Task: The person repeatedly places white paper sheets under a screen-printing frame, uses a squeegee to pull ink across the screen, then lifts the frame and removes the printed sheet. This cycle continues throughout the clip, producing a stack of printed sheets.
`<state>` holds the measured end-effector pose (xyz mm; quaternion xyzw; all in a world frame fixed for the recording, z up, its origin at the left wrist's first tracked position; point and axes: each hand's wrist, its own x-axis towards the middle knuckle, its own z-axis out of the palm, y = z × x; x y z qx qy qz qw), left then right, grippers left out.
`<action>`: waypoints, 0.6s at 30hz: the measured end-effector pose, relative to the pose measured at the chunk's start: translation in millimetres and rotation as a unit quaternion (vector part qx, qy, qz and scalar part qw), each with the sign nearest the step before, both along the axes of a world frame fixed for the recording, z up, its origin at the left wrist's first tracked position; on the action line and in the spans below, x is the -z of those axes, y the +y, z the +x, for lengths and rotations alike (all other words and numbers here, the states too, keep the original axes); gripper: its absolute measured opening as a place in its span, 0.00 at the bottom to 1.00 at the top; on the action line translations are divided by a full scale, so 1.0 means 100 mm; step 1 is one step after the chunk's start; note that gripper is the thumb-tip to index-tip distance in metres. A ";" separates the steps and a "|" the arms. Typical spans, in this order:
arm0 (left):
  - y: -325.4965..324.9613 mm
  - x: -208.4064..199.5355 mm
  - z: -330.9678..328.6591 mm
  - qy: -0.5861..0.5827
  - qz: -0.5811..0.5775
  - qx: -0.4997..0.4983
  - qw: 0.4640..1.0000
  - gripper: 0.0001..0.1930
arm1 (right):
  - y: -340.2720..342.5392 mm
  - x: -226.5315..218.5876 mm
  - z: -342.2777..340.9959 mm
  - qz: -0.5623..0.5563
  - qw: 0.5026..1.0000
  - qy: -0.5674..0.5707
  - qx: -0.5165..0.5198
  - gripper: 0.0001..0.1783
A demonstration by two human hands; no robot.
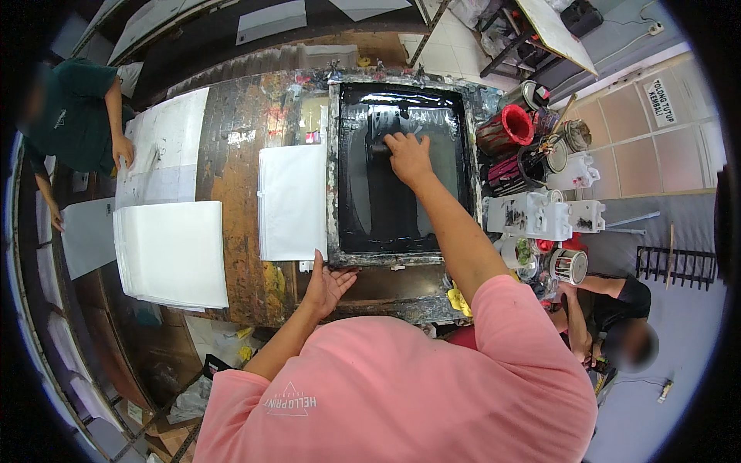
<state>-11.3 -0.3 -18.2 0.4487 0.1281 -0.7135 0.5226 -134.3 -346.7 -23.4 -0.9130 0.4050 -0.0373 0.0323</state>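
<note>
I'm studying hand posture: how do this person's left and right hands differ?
The left hand is open with its palm showing; the right hand shows its back, fingers bent. The left hand is beside the near left corner of the screen frame, while the right hand is over its dark inner surface. Both are bare.

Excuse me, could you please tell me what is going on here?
The person's right hand is over a framed screen smeared with black ink; whether it grips something dark is hard to tell. The left hand is open at the screen's near left corner. White paper lies just left of the screen. A co-worker's hand is at a pale sheet further left.
</note>
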 end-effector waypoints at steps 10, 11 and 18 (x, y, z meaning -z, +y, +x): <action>0.13 -0.40 -0.07 -0.095 -0.110 -0.008 0.989 0.47 | 1.69 -1.26 -0.76 0.138 0.985 0.101 -0.031 0.31; 0.09 -0.59 -0.05 -0.099 -0.119 -0.028 0.987 0.46 | 1.76 -1.35 -0.81 0.112 0.993 0.044 -0.023 0.36; -0.41 -1.46 0.22 -0.214 -0.417 -0.021 0.883 0.45 | 1.16 -2.43 -0.44 -0.184 0.966 -0.184 -0.020 0.30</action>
